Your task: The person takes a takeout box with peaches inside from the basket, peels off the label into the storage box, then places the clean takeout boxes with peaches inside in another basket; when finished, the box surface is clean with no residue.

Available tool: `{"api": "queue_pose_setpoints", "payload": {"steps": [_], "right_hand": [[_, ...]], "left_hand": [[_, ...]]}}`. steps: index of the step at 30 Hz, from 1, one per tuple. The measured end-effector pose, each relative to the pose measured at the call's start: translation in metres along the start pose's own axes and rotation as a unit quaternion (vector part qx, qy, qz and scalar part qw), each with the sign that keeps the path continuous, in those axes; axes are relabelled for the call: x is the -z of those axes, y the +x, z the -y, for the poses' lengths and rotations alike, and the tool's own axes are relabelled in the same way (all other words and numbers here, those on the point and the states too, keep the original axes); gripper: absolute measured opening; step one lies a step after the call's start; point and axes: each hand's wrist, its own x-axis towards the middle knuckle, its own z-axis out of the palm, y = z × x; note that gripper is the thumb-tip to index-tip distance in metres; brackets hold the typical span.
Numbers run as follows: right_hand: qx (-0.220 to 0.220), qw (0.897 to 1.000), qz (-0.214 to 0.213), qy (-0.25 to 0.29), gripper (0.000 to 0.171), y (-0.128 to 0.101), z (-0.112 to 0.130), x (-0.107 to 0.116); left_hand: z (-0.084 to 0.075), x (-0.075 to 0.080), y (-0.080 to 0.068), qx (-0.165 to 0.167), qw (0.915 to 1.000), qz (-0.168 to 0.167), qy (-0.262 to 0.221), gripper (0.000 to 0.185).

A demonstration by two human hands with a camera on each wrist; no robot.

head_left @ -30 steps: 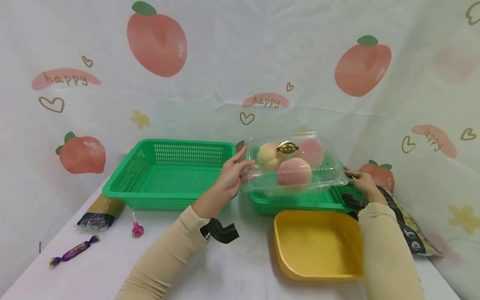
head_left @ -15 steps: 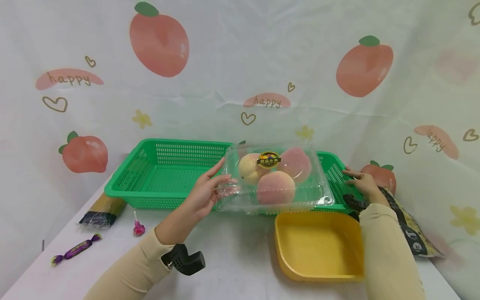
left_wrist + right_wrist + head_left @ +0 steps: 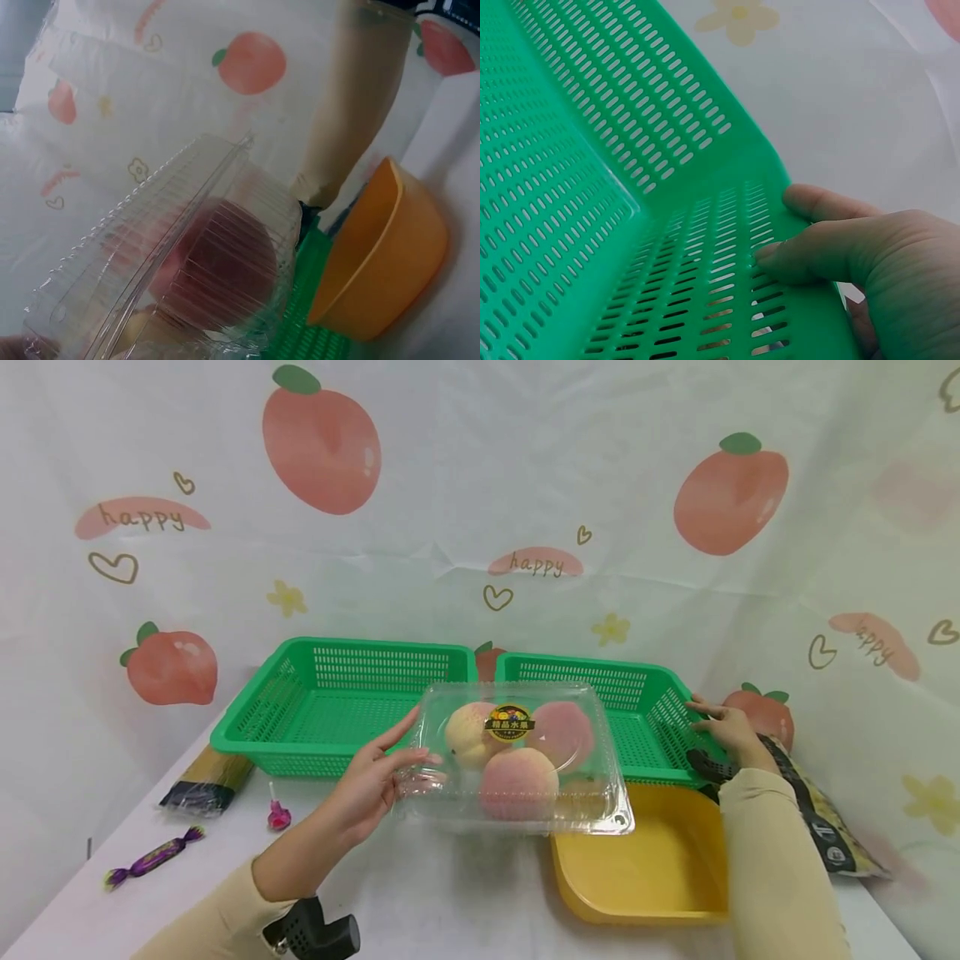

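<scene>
In the head view, a clear plastic clamshell box (image 3: 600, 802) with three peaches (image 3: 519, 783) and a round label on its lid is held by its left edge in my left hand (image 3: 363, 789). The box is in the air, overlapping the yellow basin's near-left part and the right green basket's front rim. My right hand (image 3: 729, 731) grips the right wall of the right green basket (image 3: 637, 747). The right wrist view shows its thumb inside the basket wall (image 3: 757, 255) and a finger over the outside. Only a bit of my left hand shows at the left wrist view's lower left corner.
A second green basket (image 3: 337, 722) stands at the left back. The yellow basin (image 3: 645, 868) sits in front of the right basket. A noodle-like packet (image 3: 206, 781), a lollipop (image 3: 278, 816) and a purple-wrapped candy (image 3: 153, 857) lie left; a black-and-yellow bag (image 3: 825, 827) lies right.
My left hand has carried the clamshell box out of the right basket's area, leftward and toward me. My right hand has stayed on the basket's wall.
</scene>
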Motion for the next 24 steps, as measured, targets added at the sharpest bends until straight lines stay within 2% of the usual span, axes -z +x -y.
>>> {"api": "queue_pose_setpoints", "payload": {"steps": [6,15,24], "right_hand": [[-0.001,1.000,0.004,0.000,0.052,0.002,0.000,0.002],[0.005,1.000,0.004,0.003,0.052,0.001,-0.002,0.002],[-0.004,1.000,0.002,0.001,0.052,0.001,0.000,0.001]], "left_hand": [[0.004,0.011,-0.022,0.006,0.9997,-0.002,0.023,0.065],[0.005,0.015,-0.048,0.017,0.9990,0.002,0.042,0.065],[0.026,0.027,-0.075,0.026,0.9988,0.018,0.036,0.065]]}}
